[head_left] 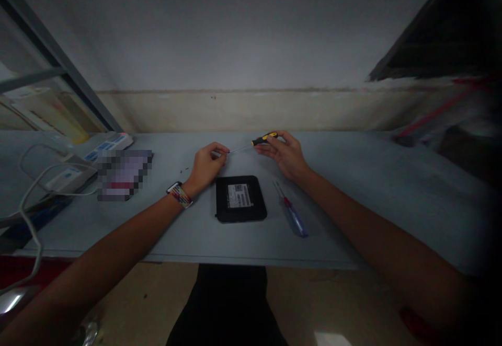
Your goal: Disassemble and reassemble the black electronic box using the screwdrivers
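Observation:
My right hand (286, 153) grips a screwdriver (263, 139) with a yellow and black handle, held above the table. Its thin shaft points left to my left hand (207, 165), whose fingertips pinch at the shaft's tip. A striped band sits on my left wrist. Below and between both hands a small black box (240, 198) with a white label lies flat on the grey table (353, 205). A second screwdriver (292, 211) with a blue and red handle lies on the table just right of the box.
A white power strip (94, 158) with cables (29, 199) lies at the left, next to a blurred-out flat item (123, 174). A few tiny dark specks, perhaps screws (184, 169), lie left of my left hand. A wall stands behind the table.

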Demonstrator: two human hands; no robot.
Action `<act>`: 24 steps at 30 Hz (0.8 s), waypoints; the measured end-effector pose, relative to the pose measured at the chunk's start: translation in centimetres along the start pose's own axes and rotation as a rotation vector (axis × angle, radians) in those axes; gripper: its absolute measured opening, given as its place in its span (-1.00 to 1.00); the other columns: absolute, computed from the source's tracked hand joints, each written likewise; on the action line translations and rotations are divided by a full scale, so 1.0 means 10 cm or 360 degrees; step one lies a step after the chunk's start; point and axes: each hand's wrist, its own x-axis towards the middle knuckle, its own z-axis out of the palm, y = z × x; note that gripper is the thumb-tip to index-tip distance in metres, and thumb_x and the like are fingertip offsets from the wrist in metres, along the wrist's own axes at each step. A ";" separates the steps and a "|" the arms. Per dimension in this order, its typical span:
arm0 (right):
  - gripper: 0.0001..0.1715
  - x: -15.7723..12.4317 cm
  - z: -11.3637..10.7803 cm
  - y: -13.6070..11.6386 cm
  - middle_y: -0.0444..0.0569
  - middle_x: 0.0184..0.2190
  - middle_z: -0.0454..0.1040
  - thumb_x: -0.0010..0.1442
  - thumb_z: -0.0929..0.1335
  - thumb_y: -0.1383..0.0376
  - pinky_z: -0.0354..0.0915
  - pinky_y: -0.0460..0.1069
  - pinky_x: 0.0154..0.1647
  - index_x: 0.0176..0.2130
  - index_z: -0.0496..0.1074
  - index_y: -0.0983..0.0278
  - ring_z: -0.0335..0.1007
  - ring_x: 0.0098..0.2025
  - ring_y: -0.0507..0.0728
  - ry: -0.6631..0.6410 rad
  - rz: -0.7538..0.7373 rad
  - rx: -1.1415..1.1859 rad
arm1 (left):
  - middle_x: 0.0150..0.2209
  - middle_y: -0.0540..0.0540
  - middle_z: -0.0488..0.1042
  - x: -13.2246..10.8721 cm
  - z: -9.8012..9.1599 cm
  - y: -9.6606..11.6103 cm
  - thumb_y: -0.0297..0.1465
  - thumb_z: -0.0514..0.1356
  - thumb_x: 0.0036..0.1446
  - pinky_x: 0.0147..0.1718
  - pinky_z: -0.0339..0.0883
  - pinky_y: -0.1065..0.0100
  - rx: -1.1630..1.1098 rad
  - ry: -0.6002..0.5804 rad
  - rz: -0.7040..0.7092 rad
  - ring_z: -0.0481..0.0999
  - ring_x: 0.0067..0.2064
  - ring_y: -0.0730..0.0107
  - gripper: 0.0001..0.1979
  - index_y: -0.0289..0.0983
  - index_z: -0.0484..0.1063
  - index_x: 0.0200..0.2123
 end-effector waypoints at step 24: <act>-0.50 -0.01 -0.01 -0.02 -0.09 -0.17 0.76 0.08 0.69 0.03 0.67 0.06 -0.05 -0.17 0.49 0.14 0.78 -0.22 0.13 -0.0034 0.0029 -0.0058 | -0.15 -0.09 0.68 0.01 0.00 -0.05 -0.52 0.32 0.18 -0.45 0.39 0.43 0.0064 -0.0020 0.0075 0.57 -0.36 0.43 -0.80 -0.25 0.62 -0.12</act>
